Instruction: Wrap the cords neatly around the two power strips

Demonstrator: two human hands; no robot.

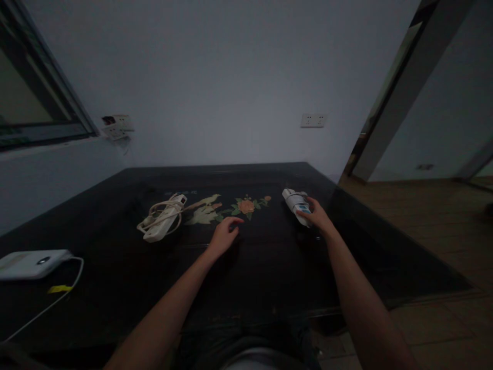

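A pale power strip point(164, 223) lies aslant, loosely cord-looped — a blue-labelled white strip point(295, 202), tightly cord-wound, angles oppositely, farther right.

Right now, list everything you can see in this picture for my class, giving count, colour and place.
Loosely coiled power strip: 1, off-white, left on table
Cord-wrapped bar: 1, white with blue label, right on table
Table: 1, black, centre
Flower-and-bird design: 1, orange, green and cream, on tabletop
Device: 1, white, table's left edge
Cable: 1, white, from device
Tag: 1, yellow, by cable
Socket plates: white, left corner, back wall; another, dim, far right
Window: 1, dark frame, upper left
Walls: greyish, behind
Floor: brown, right
Left hand: 1, bare, over table
Right hand: 1, bare, gripping cord-wrapped bar
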